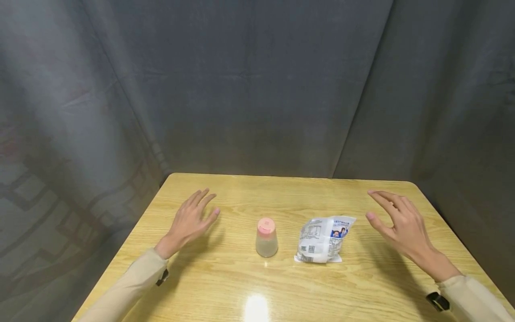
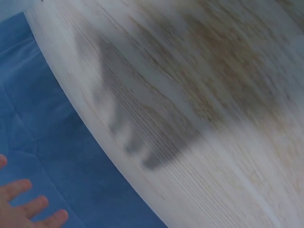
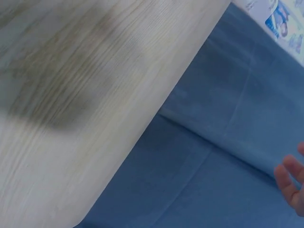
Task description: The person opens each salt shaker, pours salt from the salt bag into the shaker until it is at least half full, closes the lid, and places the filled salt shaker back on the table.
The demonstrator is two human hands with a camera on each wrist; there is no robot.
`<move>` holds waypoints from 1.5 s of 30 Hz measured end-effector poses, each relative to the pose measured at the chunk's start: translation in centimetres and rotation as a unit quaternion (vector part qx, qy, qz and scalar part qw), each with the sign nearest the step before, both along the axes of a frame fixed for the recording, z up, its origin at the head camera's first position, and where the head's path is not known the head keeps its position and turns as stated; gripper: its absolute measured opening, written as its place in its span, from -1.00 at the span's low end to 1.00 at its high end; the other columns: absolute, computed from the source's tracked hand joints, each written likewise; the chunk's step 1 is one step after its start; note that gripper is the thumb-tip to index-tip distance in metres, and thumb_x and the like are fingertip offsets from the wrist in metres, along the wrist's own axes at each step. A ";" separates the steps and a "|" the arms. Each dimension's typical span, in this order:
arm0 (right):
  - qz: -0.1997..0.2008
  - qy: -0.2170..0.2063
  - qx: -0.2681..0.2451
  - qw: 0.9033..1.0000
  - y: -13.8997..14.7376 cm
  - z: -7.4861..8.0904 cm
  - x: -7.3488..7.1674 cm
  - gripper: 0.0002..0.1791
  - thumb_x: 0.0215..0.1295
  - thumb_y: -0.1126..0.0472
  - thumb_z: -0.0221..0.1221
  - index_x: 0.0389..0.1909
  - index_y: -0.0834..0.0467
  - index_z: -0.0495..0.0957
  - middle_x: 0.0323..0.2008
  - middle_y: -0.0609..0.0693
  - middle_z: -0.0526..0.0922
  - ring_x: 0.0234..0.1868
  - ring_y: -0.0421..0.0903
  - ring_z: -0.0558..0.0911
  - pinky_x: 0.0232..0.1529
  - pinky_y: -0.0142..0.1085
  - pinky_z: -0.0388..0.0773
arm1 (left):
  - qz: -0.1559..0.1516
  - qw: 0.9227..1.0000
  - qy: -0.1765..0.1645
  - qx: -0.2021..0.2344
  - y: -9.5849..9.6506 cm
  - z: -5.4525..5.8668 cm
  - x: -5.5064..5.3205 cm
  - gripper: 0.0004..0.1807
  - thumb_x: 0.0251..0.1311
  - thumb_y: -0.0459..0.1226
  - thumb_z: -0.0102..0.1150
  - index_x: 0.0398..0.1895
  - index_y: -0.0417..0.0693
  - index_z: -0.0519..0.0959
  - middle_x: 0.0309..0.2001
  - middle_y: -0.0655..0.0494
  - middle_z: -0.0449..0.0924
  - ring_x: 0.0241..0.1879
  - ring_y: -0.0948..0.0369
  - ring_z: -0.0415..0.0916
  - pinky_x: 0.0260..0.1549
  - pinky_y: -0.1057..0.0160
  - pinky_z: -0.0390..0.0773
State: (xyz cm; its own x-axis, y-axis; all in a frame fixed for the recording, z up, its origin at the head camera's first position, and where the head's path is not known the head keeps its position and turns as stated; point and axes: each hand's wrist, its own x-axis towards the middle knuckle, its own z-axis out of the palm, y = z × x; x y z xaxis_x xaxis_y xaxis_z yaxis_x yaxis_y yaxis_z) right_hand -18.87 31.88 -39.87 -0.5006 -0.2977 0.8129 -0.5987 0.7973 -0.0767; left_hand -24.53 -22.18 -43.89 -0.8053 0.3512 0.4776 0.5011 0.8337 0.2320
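A small container (image 1: 266,238) with a pink top and a cloudy, see-through body stands upright near the middle of the table. To its right is a white printed plastic packet (image 1: 319,240) with a blue picture on one corner; part of it also shows at the top right of the right wrist view. My left hand (image 1: 192,220) is held over the table left of the container, fingers spread and holding nothing. Over on the right, my right hand (image 1: 403,225) hovers beside the packet, apart from it, with its fingers extended and thumb spread.
The wooden table (image 1: 225,286) has rounded far corners. Grey curtains (image 1: 249,89) hang behind it and along both sides. Dark bands (image 1: 437,302) sit at both wrists, at the sleeve cuffs. A bright reflection lies on the table's near part.
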 end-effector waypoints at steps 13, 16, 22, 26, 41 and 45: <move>0.038 0.074 -0.008 0.997 -2.2 0.7 0.5 -0.27 0.41 -0.32 -0.01 0.01 0.30 0.65 -0.16 0.25 0.64 -0.31 0.15 0.50 -0.37 -0.20 0.30 | -0.024 1.000 -0.010 0.006 0.8 0.0 0.4 -0.39 0.38 0.11 0.01 0.36 -0.01 0.41 0.40 -0.11 0.30 0.37 -0.13 0.22 0.27 -0.27 0.28; 0.040 0.076 -0.008 0.996 -2.5 0.8 0.7 -0.27 0.41 -0.32 0.00 0.00 0.30 0.65 -0.18 0.25 0.64 -0.31 0.15 0.51 -0.39 -0.20 0.29 | -0.027 1.000 -0.010 0.007 0.9 0.0 0.3 -0.39 0.38 0.11 0.01 0.35 -0.01 0.42 0.39 -0.12 0.32 0.36 -0.14 0.23 0.25 -0.28 0.30; 0.070 0.082 -0.015 0.994 -3.3 1.1 0.8 -0.30 0.40 -0.29 0.04 -0.07 0.34 0.66 -0.23 0.25 0.64 -0.30 0.17 0.52 -0.20 -0.35 0.36 | -0.036 0.999 0.000 0.008 1.2 -0.1 0.3 -0.40 0.36 0.10 0.04 0.34 -0.03 0.43 0.36 -0.15 0.35 0.32 -0.14 0.29 0.23 -0.26 0.34; 0.100 0.089 -0.023 0.991 -4.0 1.3 0.9 -0.33 0.41 -0.24 0.08 -0.13 0.38 0.66 -0.26 0.25 0.64 -0.30 0.17 0.53 0.07 -0.56 0.28 | -0.046 0.999 0.003 0.008 1.4 -0.1 0.4 -0.39 0.36 0.09 0.05 0.34 -0.04 0.43 0.34 -0.17 0.36 0.29 -0.15 0.32 0.17 -0.27 0.40; 0.180 0.068 -0.015 0.981 -6.8 0.2 1.0 -0.47 0.42 -0.12 0.14 -0.24 0.34 0.66 -0.38 0.07 0.65 -0.49 -0.16 0.51 -0.55 -0.50 0.43 | -0.068 0.998 -0.010 0.008 2.3 -0.5 0.6 -0.35 0.36 0.12 0.03 0.37 -0.05 0.38 0.33 -0.14 0.38 0.27 -0.13 0.37 0.14 -0.26 0.45; 0.203 0.055 -0.004 0.978 -7.6 -0.3 0.9 -0.53 0.43 -0.07 0.14 -0.24 0.32 0.66 -0.40 0.02 0.64 -0.52 -0.20 0.51 -0.56 -0.53 0.44 | -0.078 0.997 -0.007 0.013 2.5 -0.6 0.7 -0.32 0.34 0.12 0.05 0.37 -0.10 0.37 0.31 -0.12 0.41 0.25 -0.12 0.39 0.16 -0.21 0.45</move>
